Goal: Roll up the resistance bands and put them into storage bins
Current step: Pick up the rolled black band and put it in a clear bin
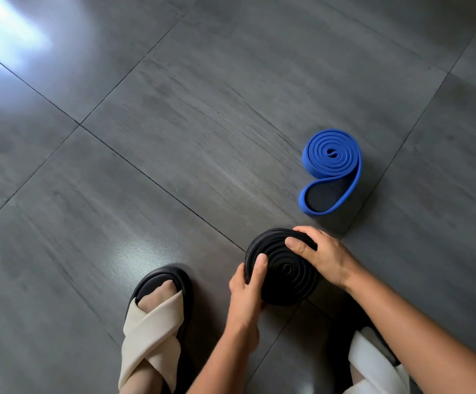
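A black resistance band [283,270] wound into a tight coil stands on the grey tiled floor between my hands. My left hand [248,282] grips its left edge, thumb on the coil's face. My right hand [320,255] curls over its upper right rim, fingers on the outer turns. A blue resistance band [332,159] lies farther away to the right, mostly coiled, with a loose loop hanging open at its near end. No storage bin is in view.
My two feet in cream cross-strap sandals with black soles stand close by, the left sandal [157,322] beside the black coil and the right sandal [373,362] under my right forearm. Grey floor tiles [145,137] stretch all around.
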Tool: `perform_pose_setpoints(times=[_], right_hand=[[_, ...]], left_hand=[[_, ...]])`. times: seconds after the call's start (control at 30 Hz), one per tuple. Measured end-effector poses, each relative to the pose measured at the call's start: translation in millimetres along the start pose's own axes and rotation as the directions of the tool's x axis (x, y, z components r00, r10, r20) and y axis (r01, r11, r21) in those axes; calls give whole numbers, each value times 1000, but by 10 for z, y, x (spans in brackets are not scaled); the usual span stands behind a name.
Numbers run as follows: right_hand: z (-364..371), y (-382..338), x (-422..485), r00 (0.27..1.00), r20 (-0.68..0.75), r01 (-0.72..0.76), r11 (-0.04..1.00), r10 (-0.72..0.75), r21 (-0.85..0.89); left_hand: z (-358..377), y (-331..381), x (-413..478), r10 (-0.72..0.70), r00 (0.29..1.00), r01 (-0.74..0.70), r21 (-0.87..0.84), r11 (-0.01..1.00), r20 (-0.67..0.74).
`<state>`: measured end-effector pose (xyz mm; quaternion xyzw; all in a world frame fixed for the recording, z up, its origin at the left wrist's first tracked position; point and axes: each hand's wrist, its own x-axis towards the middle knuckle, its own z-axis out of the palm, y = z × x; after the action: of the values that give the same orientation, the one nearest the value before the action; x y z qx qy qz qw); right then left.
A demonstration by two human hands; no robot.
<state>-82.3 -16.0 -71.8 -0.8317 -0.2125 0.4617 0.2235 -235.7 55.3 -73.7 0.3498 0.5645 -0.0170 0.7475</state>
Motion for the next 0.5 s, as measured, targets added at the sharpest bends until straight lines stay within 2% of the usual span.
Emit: perform_pose_setpoints(times=[0.1,0.17,0.27,0.4,0.5], right_hand=[[80,-1,-56,999,-25,-43,985,48,167],[163,-26,-117,996,-41,-64,957,79,283],[254,-78,-157,987,-105,-75,922,124,380],[285,-174,-156,979,-118,-95,884,166,457],[263,-321,-157,978,-135,-79,876,161,477]], left_hand=[[30,58,43,-49,999,46,-129,991,-21],[-8,152,35,-58,998,63,-153,986,37],[-94,224,50,-59,993,70,-107,992,106],[-161,265,131,-63,998,63,-30,998,20],[-201,342,181,-57,998,57,-51,997,-2]])
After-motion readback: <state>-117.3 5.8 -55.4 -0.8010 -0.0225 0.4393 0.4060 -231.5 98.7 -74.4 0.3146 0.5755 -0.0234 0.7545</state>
